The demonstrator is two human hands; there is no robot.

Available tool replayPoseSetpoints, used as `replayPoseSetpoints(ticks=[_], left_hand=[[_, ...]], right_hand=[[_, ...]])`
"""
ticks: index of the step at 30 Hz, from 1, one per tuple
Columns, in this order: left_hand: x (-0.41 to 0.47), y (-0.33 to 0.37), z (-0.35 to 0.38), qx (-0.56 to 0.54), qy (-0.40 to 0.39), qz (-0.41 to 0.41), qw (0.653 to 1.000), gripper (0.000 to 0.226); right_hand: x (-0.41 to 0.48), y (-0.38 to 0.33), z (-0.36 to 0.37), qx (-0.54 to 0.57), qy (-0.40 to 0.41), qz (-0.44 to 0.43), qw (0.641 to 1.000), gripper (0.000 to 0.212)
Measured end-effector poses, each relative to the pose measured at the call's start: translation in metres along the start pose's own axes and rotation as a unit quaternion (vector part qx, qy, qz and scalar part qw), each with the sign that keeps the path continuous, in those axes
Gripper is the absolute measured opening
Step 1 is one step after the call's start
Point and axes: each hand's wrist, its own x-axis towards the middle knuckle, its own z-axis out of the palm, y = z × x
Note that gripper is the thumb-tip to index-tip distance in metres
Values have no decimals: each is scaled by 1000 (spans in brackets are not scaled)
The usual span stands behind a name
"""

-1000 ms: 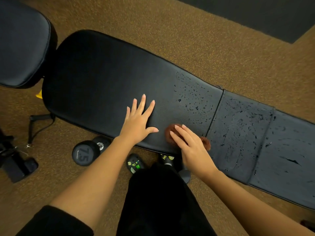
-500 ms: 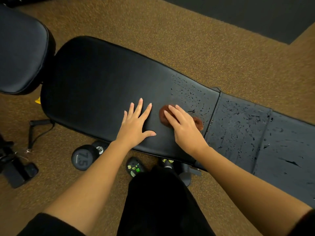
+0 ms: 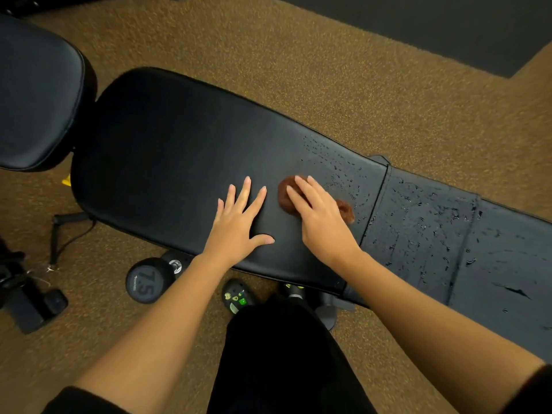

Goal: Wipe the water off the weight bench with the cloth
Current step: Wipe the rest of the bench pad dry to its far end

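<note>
The cloth [image 3: 284,194], a small reddish-brown wad, is pressed onto the bench [image 3: 167,150] under the right hand [image 3: 321,218]. Only its two ends are seen, one past the fingertips and one beside the hand's outer edge. The right hand's fingers are held straight and close together on top of the cloth, which is covered rather than gripped. The cloth lies about midway across the bench's long pad, a little short of the seam to the next pad. Water drops [image 3: 418,222] are scattered over the bench just beyond the cloth and across the pads past the seam. The left hand [image 3: 236,222] is laid flat on the dry part of the bench, fingers spread, just beside the cloth but apart from it. Below the bench's near edge, a dumbbell [image 3: 149,279] marked 7.5 and a shoe [image 3: 237,295] are seen on the brown carpet [image 3: 328,70].
</note>
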Motion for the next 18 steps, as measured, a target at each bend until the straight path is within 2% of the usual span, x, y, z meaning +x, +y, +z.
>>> replayPoseSetpoints(ticks=[3, 10, 13, 18], left_hand=[[-1, 0, -1, 6, 1, 3, 1000, 94], [0, -1, 0, 14, 6, 2, 1000, 95], [0, -1, -1, 22, 0, 2, 1000, 95], [-2, 5, -6, 46, -10, -10, 999, 94]], right_hand=[[-5, 14, -9, -16, -7, -7, 1000, 62], [40, 16, -17, -6, 16, 37, 999, 56], [36, 10, -7, 7, 19, 7, 1000, 57], [13, 18, -9, 14, -23, -60, 998, 61]])
